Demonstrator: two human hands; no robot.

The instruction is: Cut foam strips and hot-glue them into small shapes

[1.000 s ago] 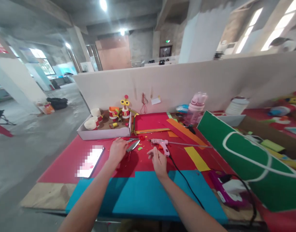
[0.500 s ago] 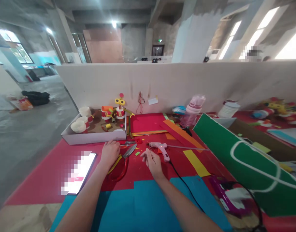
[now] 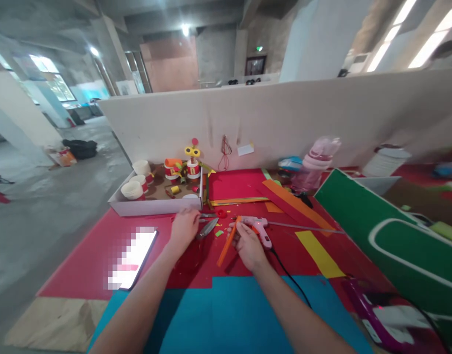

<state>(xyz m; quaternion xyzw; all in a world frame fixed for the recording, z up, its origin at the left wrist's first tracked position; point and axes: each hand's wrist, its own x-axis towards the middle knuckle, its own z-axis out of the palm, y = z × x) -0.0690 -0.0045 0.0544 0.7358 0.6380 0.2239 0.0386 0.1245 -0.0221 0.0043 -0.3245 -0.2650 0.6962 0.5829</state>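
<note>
My right hand (image 3: 249, 245) pinches a narrow orange paper strip (image 3: 228, 244), which slants down toward me. Just behind that hand lies a pink hot glue gun (image 3: 261, 227) with a small red light. My left hand (image 3: 186, 227) rests low over the table, fingers curled down. Whatever those fingers grip is hidden. Grey blades and the red handle of a pair of scissors (image 3: 221, 214) show just beyond it. Nearer me, broad-bladed shears (image 3: 208, 229) lie partly behind my left hand, with their handles blurred. A green paper scrap (image 3: 219, 233) lies between the hands.
A lit phone (image 3: 135, 258) lies at left. Behind it, a shallow box (image 3: 155, 209) holds paper cups and a yellow-eyed figure. Blue sheets (image 3: 244, 314) cover the front. At right are a yellow strip (image 3: 319, 254), a purple device (image 3: 380, 314) and a green board (image 3: 358, 221).
The orange strip now shows plainly in my right hand. My left hand has shifted slightly over the scissors. The whole view has swung left, so things appear farther right.
</note>
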